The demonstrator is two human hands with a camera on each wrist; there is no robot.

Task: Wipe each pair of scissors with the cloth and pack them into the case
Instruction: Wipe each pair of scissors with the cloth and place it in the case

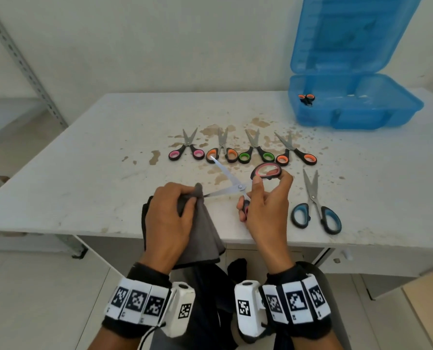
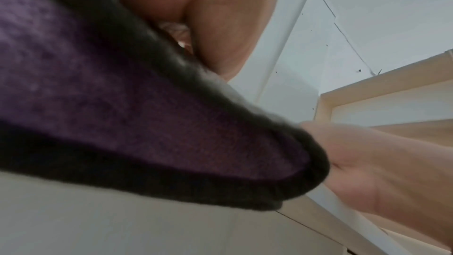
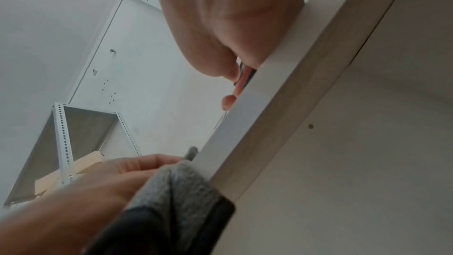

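I'm in the wiping step: my right hand (image 1: 265, 198) grips the red-handled scissors (image 1: 238, 184) by their loops, blades spread open, while my left hand (image 1: 168, 218) pinches the grey cloth (image 1: 201, 238) around the tip of the lower blade, near the table's (image 1: 84, 173) front edge at 6 o'clock. Four more pairs lie in a row at 12 o'clock from my hands, and the blue-handled scissors (image 1: 316, 208) rest at 3 o'clock. The blue case (image 1: 356, 112) stands open at 1 o'clock with one orange-handled pair (image 1: 306, 98) already inside. Next, I judge, the upper blade needs the cloth drawn along it, then the blades closed before carrying this pair to the case.
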